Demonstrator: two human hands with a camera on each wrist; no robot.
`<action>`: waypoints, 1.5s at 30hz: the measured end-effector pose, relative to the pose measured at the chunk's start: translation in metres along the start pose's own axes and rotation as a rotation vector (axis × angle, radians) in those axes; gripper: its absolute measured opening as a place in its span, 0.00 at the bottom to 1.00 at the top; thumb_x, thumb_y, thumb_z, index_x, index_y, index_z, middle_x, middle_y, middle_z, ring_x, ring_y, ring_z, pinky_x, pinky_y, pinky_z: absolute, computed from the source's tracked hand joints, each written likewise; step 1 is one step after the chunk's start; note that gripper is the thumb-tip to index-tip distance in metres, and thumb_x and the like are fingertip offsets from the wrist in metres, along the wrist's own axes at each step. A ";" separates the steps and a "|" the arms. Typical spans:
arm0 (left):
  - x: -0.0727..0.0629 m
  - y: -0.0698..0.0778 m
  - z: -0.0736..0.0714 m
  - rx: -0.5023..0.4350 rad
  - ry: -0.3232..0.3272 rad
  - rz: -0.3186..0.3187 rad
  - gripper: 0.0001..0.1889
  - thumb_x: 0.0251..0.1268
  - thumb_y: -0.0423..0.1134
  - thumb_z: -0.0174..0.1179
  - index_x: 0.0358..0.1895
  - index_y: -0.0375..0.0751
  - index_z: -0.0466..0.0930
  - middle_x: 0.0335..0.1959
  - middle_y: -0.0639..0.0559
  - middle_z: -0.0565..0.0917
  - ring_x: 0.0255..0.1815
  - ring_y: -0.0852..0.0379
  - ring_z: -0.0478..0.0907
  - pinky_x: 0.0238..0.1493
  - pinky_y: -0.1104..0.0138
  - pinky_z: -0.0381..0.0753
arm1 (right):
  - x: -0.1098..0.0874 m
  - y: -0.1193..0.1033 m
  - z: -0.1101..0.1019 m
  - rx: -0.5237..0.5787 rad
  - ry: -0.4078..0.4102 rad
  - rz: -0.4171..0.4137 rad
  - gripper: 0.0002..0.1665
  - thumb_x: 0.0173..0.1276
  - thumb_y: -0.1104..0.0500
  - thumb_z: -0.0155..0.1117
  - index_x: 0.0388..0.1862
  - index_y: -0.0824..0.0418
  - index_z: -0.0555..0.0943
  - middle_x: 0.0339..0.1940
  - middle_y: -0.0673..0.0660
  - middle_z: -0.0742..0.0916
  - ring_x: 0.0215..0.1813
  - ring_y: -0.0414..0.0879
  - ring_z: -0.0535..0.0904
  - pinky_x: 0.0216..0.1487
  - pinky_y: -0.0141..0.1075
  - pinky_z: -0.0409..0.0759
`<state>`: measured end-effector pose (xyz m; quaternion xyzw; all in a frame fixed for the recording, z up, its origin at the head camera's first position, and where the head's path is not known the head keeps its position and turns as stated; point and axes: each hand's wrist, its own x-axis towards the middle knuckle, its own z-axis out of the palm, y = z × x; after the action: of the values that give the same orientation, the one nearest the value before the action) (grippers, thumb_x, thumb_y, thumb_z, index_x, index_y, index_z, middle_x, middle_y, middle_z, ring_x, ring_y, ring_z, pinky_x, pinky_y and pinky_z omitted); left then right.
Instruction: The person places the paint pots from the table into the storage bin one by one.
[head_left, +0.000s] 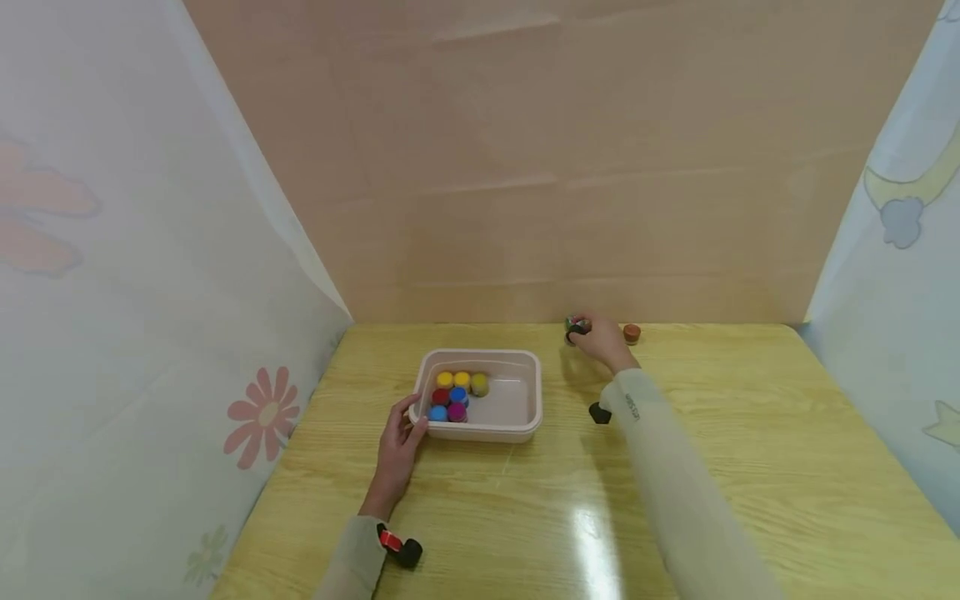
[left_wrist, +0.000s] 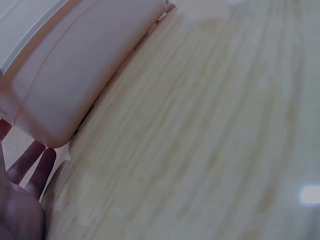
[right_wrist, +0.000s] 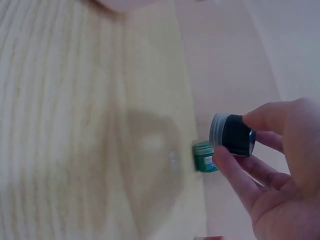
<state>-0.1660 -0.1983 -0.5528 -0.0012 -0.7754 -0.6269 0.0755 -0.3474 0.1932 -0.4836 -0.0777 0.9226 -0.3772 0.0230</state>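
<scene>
A pink plastic tub [head_left: 465, 435] stands on the table, with several small paint jars [head_left: 457, 412] in its left half, coloured yellow, olive, red, blue and magenta. My left hand [head_left: 397, 454] holds the tub's near left corner, thumb at the front and fingers along the side. In the left wrist view its fingertips touch the tub's wall [left_wrist: 65, 85]. At the table's far edge, my right hand [head_left: 600, 340] pinches a black paint jar [right_wrist: 235, 135] between thumb and fingers. Just beyond it is a green paint jar [right_wrist: 204, 156], partly hidden by the hand.
An orange-red jar [head_left: 632, 334] stands at the far edge, to the right of my right hand. A brown paper-like wall [head_left: 555, 208] rises behind the table [head_left: 750, 433]. Pale walls with printed flowers and shapes flank both sides.
</scene>
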 end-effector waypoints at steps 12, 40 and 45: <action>0.000 0.003 0.000 -0.006 -0.006 -0.032 0.24 0.81 0.43 0.55 0.76 0.53 0.67 0.80 0.47 0.64 0.73 0.42 0.70 0.59 0.77 0.72 | -0.007 -0.024 -0.012 0.143 0.079 -0.041 0.23 0.72 0.56 0.65 0.63 0.64 0.79 0.61 0.70 0.81 0.60 0.66 0.80 0.56 0.57 0.82; 0.007 -0.008 0.007 -0.020 -0.017 0.048 0.24 0.80 0.46 0.57 0.74 0.55 0.69 0.77 0.48 0.68 0.66 0.46 0.75 0.57 0.74 0.76 | -0.021 -0.046 -0.012 0.466 0.036 0.004 0.29 0.75 0.51 0.67 0.66 0.66 0.75 0.59 0.65 0.81 0.52 0.53 0.81 0.44 0.29 0.82; 0.006 -0.007 0.008 -0.016 -0.005 0.052 0.23 0.80 0.46 0.58 0.74 0.55 0.69 0.76 0.48 0.69 0.66 0.47 0.75 0.57 0.74 0.76 | -0.025 -0.054 -0.010 0.516 -0.014 -0.035 0.28 0.75 0.54 0.68 0.67 0.67 0.75 0.59 0.67 0.81 0.52 0.56 0.83 0.46 0.32 0.85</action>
<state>-0.1739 -0.1924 -0.5600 -0.0235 -0.7704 -0.6307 0.0902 -0.3166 0.1657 -0.4391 -0.0878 0.7943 -0.5997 0.0420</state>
